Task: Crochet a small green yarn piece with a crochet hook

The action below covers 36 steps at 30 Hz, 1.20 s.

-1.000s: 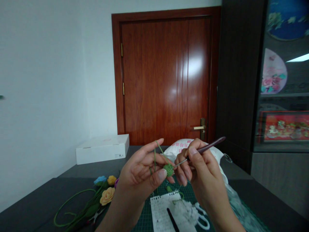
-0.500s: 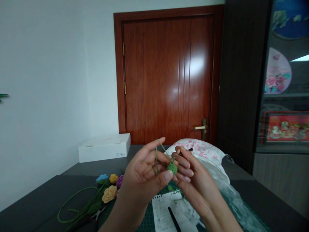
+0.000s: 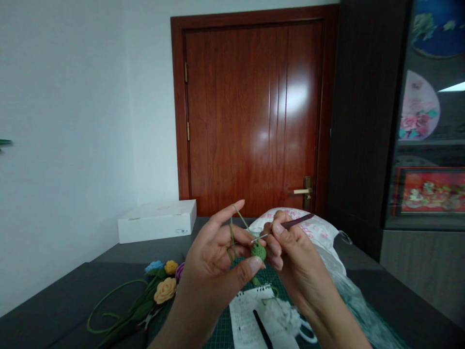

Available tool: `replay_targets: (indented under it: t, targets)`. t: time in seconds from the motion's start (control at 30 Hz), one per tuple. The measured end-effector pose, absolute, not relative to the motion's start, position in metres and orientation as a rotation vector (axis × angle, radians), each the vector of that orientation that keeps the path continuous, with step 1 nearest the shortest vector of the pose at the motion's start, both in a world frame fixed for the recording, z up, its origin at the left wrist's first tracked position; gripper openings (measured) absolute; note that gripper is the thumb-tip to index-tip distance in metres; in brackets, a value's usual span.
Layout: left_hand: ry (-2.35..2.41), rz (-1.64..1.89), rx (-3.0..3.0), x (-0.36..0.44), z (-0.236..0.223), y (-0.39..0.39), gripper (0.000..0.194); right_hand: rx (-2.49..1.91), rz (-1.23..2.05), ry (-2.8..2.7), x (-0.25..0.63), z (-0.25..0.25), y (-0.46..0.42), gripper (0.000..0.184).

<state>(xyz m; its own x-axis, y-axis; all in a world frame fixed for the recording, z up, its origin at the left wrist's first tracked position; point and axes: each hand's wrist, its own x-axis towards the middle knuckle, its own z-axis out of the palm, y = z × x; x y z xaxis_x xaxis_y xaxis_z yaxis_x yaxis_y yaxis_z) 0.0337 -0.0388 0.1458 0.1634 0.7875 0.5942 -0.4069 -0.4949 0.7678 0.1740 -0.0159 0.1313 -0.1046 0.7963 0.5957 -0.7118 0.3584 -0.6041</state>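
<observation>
Your left grip (image 3: 214, 257) pinches green crochet ball (image 3: 258, 251); right grip (image 3: 290, 242) clenches crochet hook (image 3: 298, 222), tip just beside ball's upper left, handle angled toward upper right.

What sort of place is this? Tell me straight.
Probably a home craft room: a crochet hook and green crocheted ball are in hand, crocheted roses lie on a dark table, and a cutting mat sits nearby.

Blurred pink lettering on plastic bag (image 3: 303, 225)
</observation>
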Motion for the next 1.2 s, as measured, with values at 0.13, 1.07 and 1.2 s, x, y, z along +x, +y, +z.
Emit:
replay_targets:
  t: [0.13, 1.07, 1.2]
  targets:
    - [0.389, 1.527, 1.437, 0.031, 0.146, -0.038, 0.074, -0.112, 0.898, -1.253, 0.175, 0.127, -0.014, 0.016]
    - [0.245, 1.334, 1.418, 0.021, 0.141, -0.02, 0.065, 0.006, 1.014, -1.062, 0.164, 0.133, -0.031, 0.014]
    - [0.226, 1.33, 1.446, 0.02, 0.141, -0.019, 0.062, 0.002, 1.016, -1.061, 0.163, 0.133, -0.03, 0.014]
